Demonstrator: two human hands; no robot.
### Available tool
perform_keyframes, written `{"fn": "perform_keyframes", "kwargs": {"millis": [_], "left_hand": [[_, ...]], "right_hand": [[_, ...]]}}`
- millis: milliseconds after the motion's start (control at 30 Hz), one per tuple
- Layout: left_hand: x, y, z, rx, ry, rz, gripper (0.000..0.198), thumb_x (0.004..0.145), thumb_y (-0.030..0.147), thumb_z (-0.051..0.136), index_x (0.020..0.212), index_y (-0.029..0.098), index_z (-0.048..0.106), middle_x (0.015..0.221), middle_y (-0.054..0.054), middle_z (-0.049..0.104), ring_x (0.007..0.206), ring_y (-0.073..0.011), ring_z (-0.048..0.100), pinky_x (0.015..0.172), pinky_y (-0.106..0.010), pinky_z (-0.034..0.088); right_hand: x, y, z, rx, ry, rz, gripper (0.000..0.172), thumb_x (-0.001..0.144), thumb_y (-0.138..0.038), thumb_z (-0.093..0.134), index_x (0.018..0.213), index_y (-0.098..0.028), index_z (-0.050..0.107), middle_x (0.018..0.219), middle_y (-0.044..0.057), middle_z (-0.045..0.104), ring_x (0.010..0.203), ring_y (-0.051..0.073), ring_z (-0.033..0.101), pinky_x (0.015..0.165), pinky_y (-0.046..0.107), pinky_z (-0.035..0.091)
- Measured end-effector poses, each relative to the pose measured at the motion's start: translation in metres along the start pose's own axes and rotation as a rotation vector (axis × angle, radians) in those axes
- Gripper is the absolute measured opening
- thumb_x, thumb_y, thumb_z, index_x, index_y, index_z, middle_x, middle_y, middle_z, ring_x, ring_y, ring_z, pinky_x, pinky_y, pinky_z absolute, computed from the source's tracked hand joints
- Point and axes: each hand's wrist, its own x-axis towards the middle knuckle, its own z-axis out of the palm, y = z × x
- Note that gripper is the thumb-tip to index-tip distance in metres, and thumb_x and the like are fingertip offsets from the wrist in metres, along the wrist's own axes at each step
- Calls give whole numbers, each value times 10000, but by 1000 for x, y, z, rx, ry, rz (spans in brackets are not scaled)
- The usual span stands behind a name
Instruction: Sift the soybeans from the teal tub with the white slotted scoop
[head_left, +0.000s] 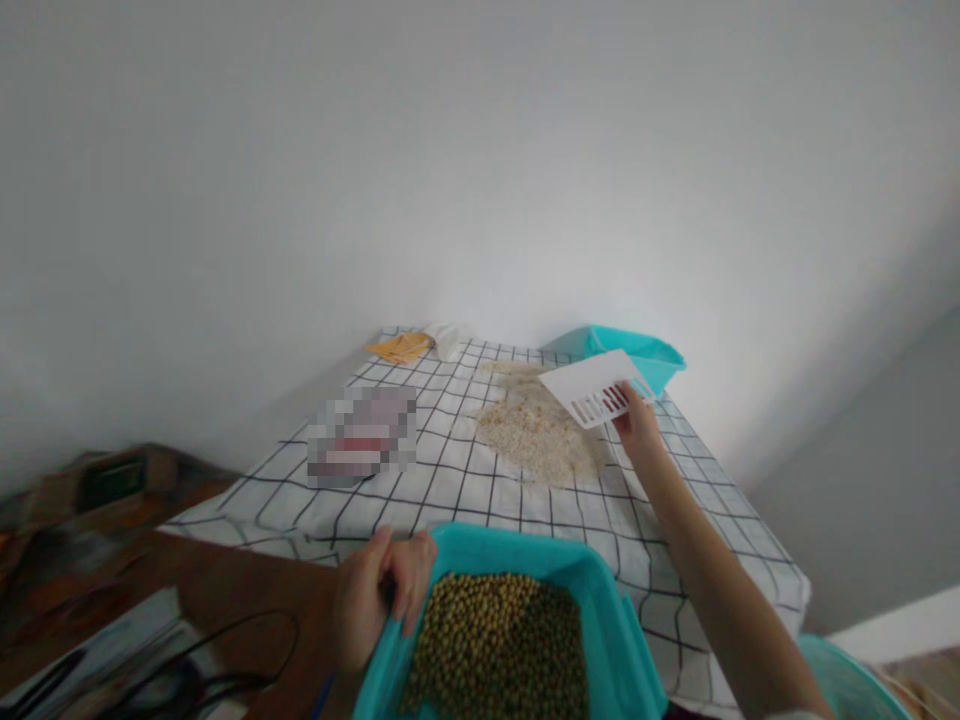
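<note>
My left hand [379,595] grips the left rim of a teal tub [600,600] filled with small yellow-green beans [499,645], close to me at the bottom of the view. My right hand [637,425] reaches out over the checked cloth and holds a white slotted scoop [596,388] by its near edge. The scoop hangs just above and to the right of a loose pile of pale grain [532,430] spread on the cloth.
A second teal tub [637,352] stands at the table's far right corner. A white cloth with a black grid [450,480] covers the table. An orange packet [401,347] lies at the far edge. Dark cables [217,670] lie on the brown surface at left.
</note>
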Motion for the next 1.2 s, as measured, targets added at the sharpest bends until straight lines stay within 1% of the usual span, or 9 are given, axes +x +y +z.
{"fn": "perform_keyframes", "kwargs": {"millis": [133, 233, 433, 567, 767, 900, 967, 1100, 1200], "left_hand": [[-6, 1, 7, -4, 204, -85, 603, 984, 480, 595, 422, 262, 609, 333, 13, 465, 394, -144, 330, 801, -307, 485], [-8, -1, 12, -23, 248, -74, 611, 984, 452, 563, 404, 262, 596, 320, 5, 435, 397, -149, 298, 775, -312, 489], [-4, -1, 23, -72, 252, 30, 680, 1044, 287, 370, 402, 260, 594, 330, -25, 432, 408, -180, 263, 786, -405, 481], [-4, 0, 26, -54, 274, -1, 717, 1057, 265, 303, 396, 268, 581, 333, -24, 416, 414, -185, 241, 798, -398, 480], [-3, -3, 14, -35, 197, 23, 614, 1017, 408, 524, 422, 283, 602, 335, -5, 444, 418, -178, 263, 792, -386, 462], [-2, -2, 5, -4, 104, -17, 587, 968, 502, 650, 430, 269, 623, 354, -3, 496, 399, -159, 332, 721, -365, 424], [-1, -1, 2, -18, 108, -23, 591, 968, 517, 649, 434, 263, 628, 357, -8, 495, 424, -166, 351, 697, -364, 405], [-1, 0, 2, -33, 29, -34, 588, 994, 501, 605, 461, 257, 652, 370, -15, 515, 433, -174, 344, 644, -373, 366], [-3, 2, 11, -29, 121, -21, 618, 1029, 408, 495, 443, 259, 624, 356, -13, 465, 433, -174, 292, 652, -365, 353]], "right_hand": [[6, 6, -7, 9, 40, 31, 106, 796, -282, 708, 836, -245, 617, 658, -51, 737, 590, 149, 735, 491, 196, 574], [6, 8, -9, 0, 31, 64, 58, 792, -266, 683, 823, -240, 642, 666, -26, 754, 587, 160, 740, 443, 189, 542], [-2, 8, -6, -46, -55, 137, 104, 771, -280, 710, 860, -226, 708, 769, 17, 808, 665, 181, 769, 479, 203, 558], [-5, 7, -3, -102, -182, 184, 183, 735, -320, 764, 885, -221, 732, 818, 48, 821, 725, 239, 783, 559, 289, 614], [-5, 5, 2, -170, -352, 235, 335, 653, -383, 839, 920, -204, 747, 868, 87, 826, 859, 323, 793, 712, 413, 650], [-8, 5, 4, -156, -353, 217, 347, 649, -393, 837, 936, -220, 745, 889, 71, 829, 866, 308, 789, 735, 403, 641], [-11, 4, 5, -140, -335, 199, 336, 658, -393, 827, 935, -221, 748, 897, 71, 831, 855, 302, 787, 733, 395, 638], [-14, 1, 6, -108, -296, 163, 298, 685, -371, 798, 935, -216, 755, 919, 71, 831, 830, 284, 787, 731, 375, 630], [-14, -1, 8, -91, -274, 149, 266, 691, -344, 778, 921, -212, 754, 908, 66, 829, 803, 269, 785, 712, 360, 628]]}}
